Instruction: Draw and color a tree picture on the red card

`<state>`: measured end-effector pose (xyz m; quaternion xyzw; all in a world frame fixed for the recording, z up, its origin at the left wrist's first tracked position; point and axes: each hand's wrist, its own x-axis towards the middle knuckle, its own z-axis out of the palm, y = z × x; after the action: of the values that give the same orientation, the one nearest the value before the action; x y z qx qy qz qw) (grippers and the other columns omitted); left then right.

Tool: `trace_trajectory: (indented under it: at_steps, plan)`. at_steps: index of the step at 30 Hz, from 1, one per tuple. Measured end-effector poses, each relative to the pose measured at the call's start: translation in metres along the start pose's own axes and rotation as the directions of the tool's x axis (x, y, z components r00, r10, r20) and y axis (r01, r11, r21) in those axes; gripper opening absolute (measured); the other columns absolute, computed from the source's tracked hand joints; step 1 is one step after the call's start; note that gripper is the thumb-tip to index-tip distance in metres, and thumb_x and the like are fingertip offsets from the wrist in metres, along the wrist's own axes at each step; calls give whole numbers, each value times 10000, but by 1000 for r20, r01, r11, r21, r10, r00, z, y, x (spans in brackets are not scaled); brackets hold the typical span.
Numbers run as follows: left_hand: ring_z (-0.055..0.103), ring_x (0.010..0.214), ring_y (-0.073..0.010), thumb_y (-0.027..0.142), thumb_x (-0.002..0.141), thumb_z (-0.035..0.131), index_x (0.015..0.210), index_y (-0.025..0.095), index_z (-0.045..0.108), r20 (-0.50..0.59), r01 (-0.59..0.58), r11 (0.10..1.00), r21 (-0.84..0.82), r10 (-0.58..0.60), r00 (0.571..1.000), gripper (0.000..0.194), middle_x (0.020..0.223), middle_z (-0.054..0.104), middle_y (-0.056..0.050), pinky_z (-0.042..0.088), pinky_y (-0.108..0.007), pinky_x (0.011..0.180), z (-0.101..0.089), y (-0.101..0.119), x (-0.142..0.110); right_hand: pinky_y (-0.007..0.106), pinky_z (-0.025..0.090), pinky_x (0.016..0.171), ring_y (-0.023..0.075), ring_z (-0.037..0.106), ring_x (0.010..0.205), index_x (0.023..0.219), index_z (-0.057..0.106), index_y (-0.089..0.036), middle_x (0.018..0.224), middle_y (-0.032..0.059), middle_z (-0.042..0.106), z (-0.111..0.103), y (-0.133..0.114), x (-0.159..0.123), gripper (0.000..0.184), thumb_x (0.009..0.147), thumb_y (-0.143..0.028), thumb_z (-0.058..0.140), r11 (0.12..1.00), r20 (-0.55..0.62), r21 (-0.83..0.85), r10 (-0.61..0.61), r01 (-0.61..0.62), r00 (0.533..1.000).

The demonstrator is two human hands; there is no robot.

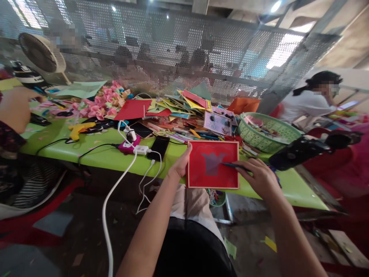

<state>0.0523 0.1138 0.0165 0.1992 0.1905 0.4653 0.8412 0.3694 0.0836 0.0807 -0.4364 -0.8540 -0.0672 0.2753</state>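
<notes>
A red board, bearing a grey figure, is held at the near edge of a green table, above the lap; whether it also rests there cannot be told. The left hand is clamped on its left edge, seemingly to steady it, while the right hand pinches a dark pen, its tip at the figure. Pencils lie heaped just beyond, perhaps for easy reach. A basket at right apparently keeps small pieces together; a phone lies at left.
</notes>
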Motion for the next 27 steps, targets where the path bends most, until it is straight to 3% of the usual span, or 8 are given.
trace_trajectory:
  at_steps: [3, 8, 13, 17, 24, 27]
  plan:
    - [874, 847, -280, 764, 1086, 588, 1344, 102, 808, 0, -12, 1000, -12, 12, 1000, 744, 1034, 882, -175, 699, -365, 867, 0, 0, -1, 440, 594, 806, 289, 750, 895, 1178, 870, -317, 965, 74, 820, 1, 0, -1, 315, 1117, -431, 583, 1000, 32, 17, -11, 11, 999]
    - [874, 846, -271, 740, 1119, 541, 1287, 106, 818, -1, -13, 1000, -11, 13, 1000, 712, 1019, 885, -162, 699, -359, 868, 2, 0, -2, 458, 586, 831, 300, 730, 892, 1186, 870, -289, 928, 86, 803, 0, -2, 2, 365, 1133, -460, 552, 1000, -19, -7, 9, -9, 1000]
    - [869, 826, -261, 714, 1140, 515, 1250, 110, 826, -39, -12, 999, 32, 13, 999, 688, 1031, 885, -165, 701, -370, 899, 5, 2, -3, 434, 577, 815, 284, 741, 893, 1156, 866, -307, 972, 71, 824, 0, -3, 0, 334, 1132, -454, 567, 999, 51, 27, -36, 35, 998]
    - [864, 812, -248, 698, 1153, 498, 1236, 109, 822, -44, -19, 999, 37, 21, 999, 677, 1008, 884, -158, 698, -351, 894, 7, 3, -5, 431, 567, 805, 286, 720, 863, 1179, 866, -291, 887, 71, 780, 0, -4, 4, 360, 1140, -470, 556, 1000, 8, 7, -28, 28, 1000]
    - [866, 808, -252, 723, 1153, 473, 1352, 109, 788, -86, 1, 1000, 25, 1, 996, 718, 973, 882, -142, 701, -376, 923, 11, 3, -4, 422, 573, 810, 272, 726, 848, 1165, 867, -295, 912, 71, 803, 1, -1, 1, 311, 1128, -425, 587, 998, 70, 27, -55, 53, 996]
    - [873, 846, -265, 728, 1150, 472, 1354, 106, 790, -103, -8, 999, 34, 12, 995, 728, 982, 882, -152, 699, -387, 940, 14, 3, -5, 425, 572, 812, 278, 731, 869, 1182, 866, -280, 956, 84, 817, 2, -1, 1, 315, 1128, -427, 593, 998, 31, 26, -54, 53, 998]
